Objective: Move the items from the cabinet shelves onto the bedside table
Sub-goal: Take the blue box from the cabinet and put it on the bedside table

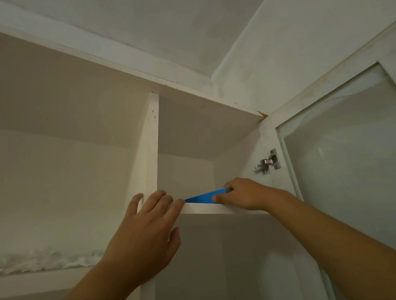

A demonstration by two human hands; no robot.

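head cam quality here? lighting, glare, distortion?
Head view: dim, warm light, with the lower cabinet in shadow; wide-angle bending of shelf edges; soft reflection on the glass door; blue item stays sharp between left hand and right hand.

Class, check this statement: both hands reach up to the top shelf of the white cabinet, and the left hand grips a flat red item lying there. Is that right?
Not quite. The head view shows the flat item is blue, not red, and it lies on the white cabinet's top shelf. The rest stands only in part: the right hand grips it, while the left hand rests on the shelf edge.
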